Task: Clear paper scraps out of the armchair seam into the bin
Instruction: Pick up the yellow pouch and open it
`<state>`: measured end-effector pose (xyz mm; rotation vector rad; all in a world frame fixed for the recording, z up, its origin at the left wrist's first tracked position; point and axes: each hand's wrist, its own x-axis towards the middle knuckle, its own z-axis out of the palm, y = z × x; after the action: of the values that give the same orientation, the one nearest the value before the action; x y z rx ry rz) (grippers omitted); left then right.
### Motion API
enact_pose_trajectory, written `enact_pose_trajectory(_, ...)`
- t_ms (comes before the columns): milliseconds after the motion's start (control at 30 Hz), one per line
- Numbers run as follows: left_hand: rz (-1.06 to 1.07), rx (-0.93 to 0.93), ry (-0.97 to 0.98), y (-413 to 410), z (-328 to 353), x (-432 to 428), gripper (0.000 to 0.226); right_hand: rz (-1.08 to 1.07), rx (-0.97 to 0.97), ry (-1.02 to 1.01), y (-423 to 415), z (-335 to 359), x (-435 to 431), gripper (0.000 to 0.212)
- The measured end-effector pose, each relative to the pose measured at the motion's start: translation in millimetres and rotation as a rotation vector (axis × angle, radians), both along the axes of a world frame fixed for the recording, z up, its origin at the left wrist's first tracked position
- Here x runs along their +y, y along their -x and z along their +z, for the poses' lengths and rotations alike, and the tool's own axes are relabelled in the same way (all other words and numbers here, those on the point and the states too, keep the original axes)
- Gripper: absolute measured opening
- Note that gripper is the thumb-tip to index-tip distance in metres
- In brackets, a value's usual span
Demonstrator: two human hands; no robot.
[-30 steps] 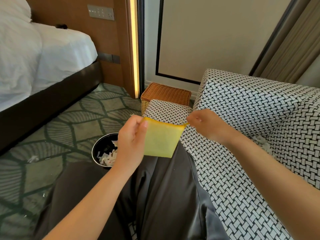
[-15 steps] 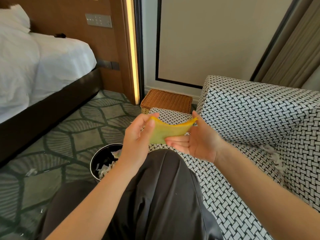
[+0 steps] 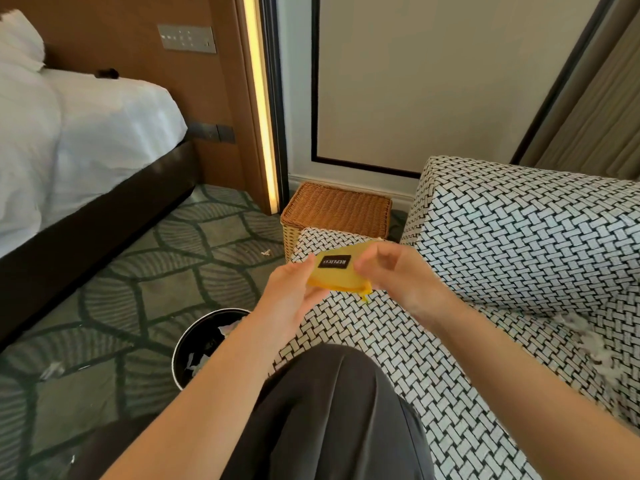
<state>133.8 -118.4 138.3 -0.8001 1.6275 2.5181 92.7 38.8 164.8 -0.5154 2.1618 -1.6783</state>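
- Green leafy carpet [image 3: 166, 271] covers the left of the frame. A white bed [image 3: 86, 140] is in the upper left, and a brown wicker basket [image 3: 337, 209] sits in the middle by the wall.
- A black and white armchair [image 3: 519, 237] fills the right side. The person sits on it, and a dark trouser leg [image 3: 339, 410] shows at the bottom middle.
- The paper scraps [image 3: 573, 323] lie in the seam [image 3: 512, 310] at the far right edge, well apart from both hands. That job is not done yet.
- The bin [image 3: 207, 312] stands on the carpet at the lower left, just beside the knee. It has some bits of paper in it. I think it sits close so scraps can drop in with a short reach.
- The left hand [image 3: 294, 292] holds the left edge of a yellow cloth [image 3: 337, 277], with the thumb on top.
- The right hand [image 3: 398, 275] holds the right edge with curled fingers. It is blurry, so I cannot see each finger.
- The cloth is up in the middle of the frame, over the front of the seat, with its black label [image 3: 334, 262] facing up. I think two hands hold it to get it ready, maybe to sweep the seam.
- One small scrap [image 3: 266, 252] lies on the carpet near the basket.
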Motion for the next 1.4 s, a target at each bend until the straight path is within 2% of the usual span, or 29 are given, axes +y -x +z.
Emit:
enact_pose_trajectory(100, -0.04, -0.067, -0.004, 27.9, -16.5, -8.9, 0.032, 0.01, 0.147, -0.024, 23.5, -12.1, -0.4, 0.01)
enact_pose_trajectory(167, -0.046, -0.09, 0.016, 45.8, -28.4, -12.5, 0.035, -0.01, 0.194, -0.03, 42.0, -24.0, -1.3, 0.021)
enact_pose_trajectory(267, -0.024, -0.095, 0.114, 72.5, -45.4, -12.6, 0.029, -0.082, 0.184, -0.062, 71.5, -50.2, -3.7, 0.042)
enact_pose_trajectory(400, 0.005, -0.082, 0.289, 107.9, -70.5, -11.0, 0.018, -0.189, 0.097, -0.082, 109.1, -88.5, -14.3, 0.045)
enact_pose_trajectory(500, 0.004, -0.03, 0.529, 133.5, -95.4, -12.5, 0.018, -0.266, 0.015, -0.106, 133.7, -116.9, -27.8, 0.047)
enact_pose_trajectory(600, -0.02, 0.07, 0.747, 155.6, -130.0, -17.2, 0.014, -0.259, 0.09, -0.221, 160.7, -150.6, -36.3, 0.047)
enact_pose_trajectory(767, -0.063, 0.086, 1.087, 202.4, -166.3, -27.4, 0.031, -0.339, 0.256, -0.4, 211.2, -190.6, -41.3, 0.043)
enact_pose_trajectory(833, -0.034, 0.064, 1.119, 227.9, -166.1, -33.6, 0.03, -0.365, 0.31, -0.445, 235.5, -195.1, -47.1, 0.044)
enact_pose_trajectory(933, -0.01, 0.042, 1.164, 268.2, -168.6, -44.2, 0.023, -0.368, 0.283, -0.481, 274.2, -196.6, -59.1, 0.04)
enact_pose_trajectory(1167, -0.14, -0.03, 1.308, 333.1, -178.6, -58.1, 0.009, -0.437, 0.086, -0.287, 345.3, -208.2, -81.5, 0.019)
enact_pose_trajectory(1300, -0.284, -0.059, 1.251, 363.2, -184.4, -62.1, 0.018, -0.499, 0.021, -0.263, 366.5, -221.4, -82.2, 0.017)
enact_pose_trajectory(1400, -0.281, -0.06, 1.097, 383.7, -194.8, -63.1, 0.018, -0.47, 0.035, -0.267, 376.1, -231.1, -81.0, 0.026)
